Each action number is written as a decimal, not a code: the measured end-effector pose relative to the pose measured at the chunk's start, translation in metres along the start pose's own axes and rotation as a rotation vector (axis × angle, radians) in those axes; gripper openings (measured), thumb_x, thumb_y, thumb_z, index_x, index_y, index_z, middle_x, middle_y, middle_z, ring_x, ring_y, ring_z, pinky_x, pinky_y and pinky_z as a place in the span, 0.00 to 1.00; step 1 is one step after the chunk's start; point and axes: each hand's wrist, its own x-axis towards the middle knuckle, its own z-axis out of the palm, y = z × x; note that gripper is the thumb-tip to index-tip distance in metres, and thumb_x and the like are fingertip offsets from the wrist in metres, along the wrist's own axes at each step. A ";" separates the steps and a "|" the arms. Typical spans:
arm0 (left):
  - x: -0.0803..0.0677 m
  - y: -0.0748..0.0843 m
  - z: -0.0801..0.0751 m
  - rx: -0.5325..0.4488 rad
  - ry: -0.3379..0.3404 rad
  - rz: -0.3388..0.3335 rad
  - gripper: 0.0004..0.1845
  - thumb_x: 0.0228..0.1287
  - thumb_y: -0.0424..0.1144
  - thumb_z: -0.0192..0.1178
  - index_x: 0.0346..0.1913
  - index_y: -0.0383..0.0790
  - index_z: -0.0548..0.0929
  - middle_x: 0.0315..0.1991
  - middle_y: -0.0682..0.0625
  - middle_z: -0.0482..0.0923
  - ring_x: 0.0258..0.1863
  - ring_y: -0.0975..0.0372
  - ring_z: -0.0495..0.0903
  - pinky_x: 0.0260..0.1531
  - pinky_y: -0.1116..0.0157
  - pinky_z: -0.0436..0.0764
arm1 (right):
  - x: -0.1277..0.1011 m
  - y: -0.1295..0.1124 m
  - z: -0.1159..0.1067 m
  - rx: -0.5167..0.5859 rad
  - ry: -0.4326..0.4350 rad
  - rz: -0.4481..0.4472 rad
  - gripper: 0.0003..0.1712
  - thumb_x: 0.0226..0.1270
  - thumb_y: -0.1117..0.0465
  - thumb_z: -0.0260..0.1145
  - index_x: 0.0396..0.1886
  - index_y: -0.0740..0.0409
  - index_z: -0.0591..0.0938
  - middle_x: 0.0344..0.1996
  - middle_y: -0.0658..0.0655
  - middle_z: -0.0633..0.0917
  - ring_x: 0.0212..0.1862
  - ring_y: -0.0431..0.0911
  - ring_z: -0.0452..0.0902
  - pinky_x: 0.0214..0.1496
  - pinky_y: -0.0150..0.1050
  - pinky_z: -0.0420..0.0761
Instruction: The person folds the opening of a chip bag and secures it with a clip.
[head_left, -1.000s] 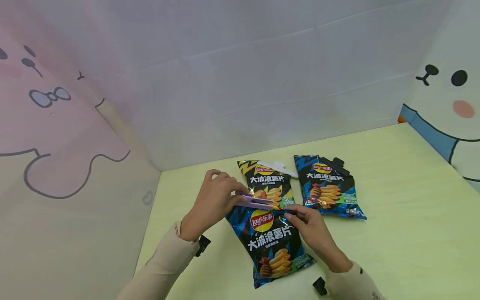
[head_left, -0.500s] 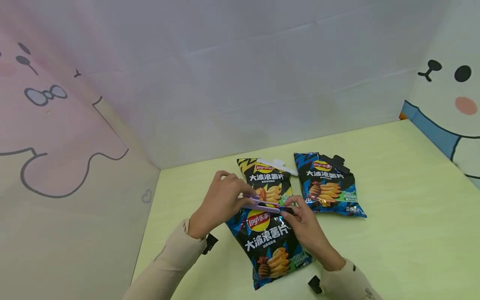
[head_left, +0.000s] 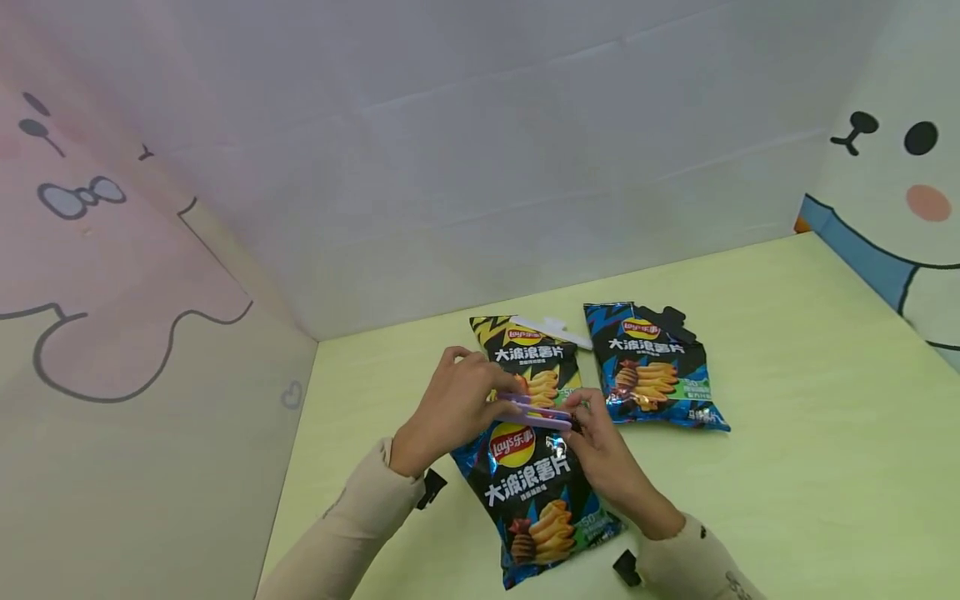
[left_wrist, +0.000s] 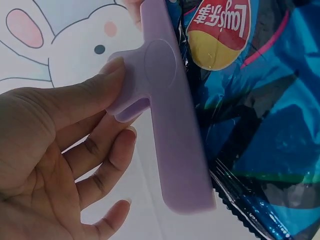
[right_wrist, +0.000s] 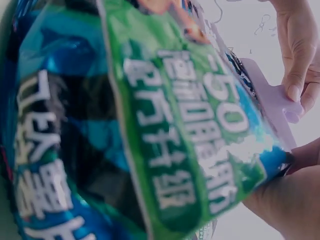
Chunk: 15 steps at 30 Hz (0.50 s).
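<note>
A blue and black chip bag (head_left: 536, 492) lies on the yellow-green table (head_left: 787, 433), nearest me. Across its top edge sits a purple sealing clip (head_left: 534, 412). My left hand (head_left: 457, 404) pinches the clip's handle between thumb and fingers; the left wrist view shows the purple clip (left_wrist: 172, 115) against the bag (left_wrist: 255, 115). My right hand (head_left: 592, 437) pinches the bag's top right corner beside the clip's end. In the right wrist view the bag (right_wrist: 140, 130) fills the frame, with the clip (right_wrist: 272, 102) behind it.
Two more chip bags lie farther back: a black and yellow one (head_left: 532, 358) with a white clip (head_left: 551, 327) on top, and a blue one (head_left: 652, 367) with a black clip (head_left: 666, 321). Cartoon-printed walls enclose the table on the left, back and right.
Both hands, the clip and the near bag's top have drifted slightly toward the far bags. The right hand has closed in on the clip's end.
</note>
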 end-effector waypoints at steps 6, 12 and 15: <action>0.001 -0.003 0.002 0.005 -0.012 -0.009 0.11 0.59 0.51 0.72 0.42 0.53 0.92 0.36 0.57 0.90 0.39 0.62 0.81 0.65 0.47 0.68 | 0.001 0.001 0.004 0.115 0.038 -0.059 0.26 0.69 0.84 0.40 0.62 0.67 0.48 0.70 0.70 0.61 0.72 0.67 0.65 0.60 0.21 0.75; 0.002 -0.004 0.004 0.005 -0.046 -0.016 0.12 0.59 0.52 0.71 0.43 0.53 0.92 0.38 0.57 0.90 0.42 0.62 0.82 0.65 0.47 0.68 | 0.001 0.001 0.009 0.227 0.060 -0.020 0.30 0.66 0.86 0.37 0.59 0.54 0.51 0.81 0.61 0.47 0.79 0.64 0.53 0.63 0.21 0.73; 0.002 -0.004 0.004 -0.001 -0.069 -0.021 0.13 0.60 0.53 0.71 0.44 0.53 0.92 0.39 0.57 0.90 0.44 0.61 0.81 0.66 0.46 0.67 | 0.001 0.003 0.008 0.277 0.048 -0.025 0.32 0.65 0.86 0.37 0.60 0.52 0.51 0.82 0.58 0.42 0.80 0.60 0.51 0.64 0.23 0.74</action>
